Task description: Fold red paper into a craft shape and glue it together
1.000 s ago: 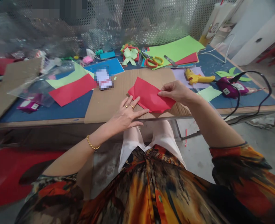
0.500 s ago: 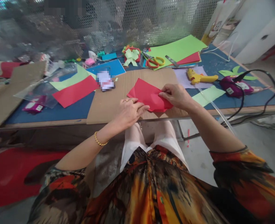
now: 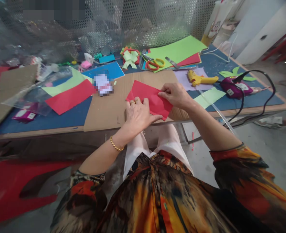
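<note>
A sheet of red paper (image 3: 155,99) lies on the brown cardboard (image 3: 104,113) at the front of the table, its corner turned towards the back. My left hand (image 3: 139,113) rests on the paper's near left part, fingers laid out flat and thumb stretched to the right. With thumb and fingertips together, my right hand (image 3: 173,95) pinches the sheet's right edge. Part of the near side of the paper is hidden under my left hand.
Behind the cardboard lie scissors (image 3: 155,63), a knife (image 3: 172,62) and green sheets (image 3: 177,48). A yellow glue gun (image 3: 201,79) with a cord stands right, beside a purple box (image 3: 237,87). Another red sheet (image 3: 71,96) and a plastic bag (image 3: 36,100) are left.
My left hand has gone from fingers bunched at the paper's near edge to lying flat on it. The sheet now lies flatter. The whole view has shifted slightly.
</note>
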The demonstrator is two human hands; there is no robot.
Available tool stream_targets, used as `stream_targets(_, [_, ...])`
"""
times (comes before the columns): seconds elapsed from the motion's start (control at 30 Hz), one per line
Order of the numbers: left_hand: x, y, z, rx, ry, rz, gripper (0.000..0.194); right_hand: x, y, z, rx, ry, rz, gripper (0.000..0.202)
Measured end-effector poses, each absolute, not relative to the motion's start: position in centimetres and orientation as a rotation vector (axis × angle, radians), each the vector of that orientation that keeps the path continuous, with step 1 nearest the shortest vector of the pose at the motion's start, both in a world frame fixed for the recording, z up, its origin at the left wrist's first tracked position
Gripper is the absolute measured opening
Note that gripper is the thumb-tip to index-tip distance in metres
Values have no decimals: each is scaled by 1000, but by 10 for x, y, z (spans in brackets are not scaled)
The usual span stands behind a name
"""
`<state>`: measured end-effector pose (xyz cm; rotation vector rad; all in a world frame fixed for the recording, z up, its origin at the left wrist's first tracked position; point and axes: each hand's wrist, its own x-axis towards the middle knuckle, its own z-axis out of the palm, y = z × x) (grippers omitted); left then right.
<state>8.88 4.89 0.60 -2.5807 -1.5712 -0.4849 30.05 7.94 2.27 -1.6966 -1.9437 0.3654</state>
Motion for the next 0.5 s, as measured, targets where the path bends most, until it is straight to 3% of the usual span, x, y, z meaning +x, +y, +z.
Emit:
stream_targets(0.13, [84,56,1,-2719,-1648,-378,112,299,86,19,-1727,-1880,399,18])
stream_targets(0.27, [82,51,9,-2754,-1747,-201,118,295,85,23,-1708,-1729,509,28])
stream_targets(0.33, [78,47,16,-2734,-1712,-295,112,293,80,27,-1662,-1684,532,33])
stream_targets(0.5, [70,53,35,-2628,-1765,-1020,75,279,57,35,-1534,-1732,288,34])
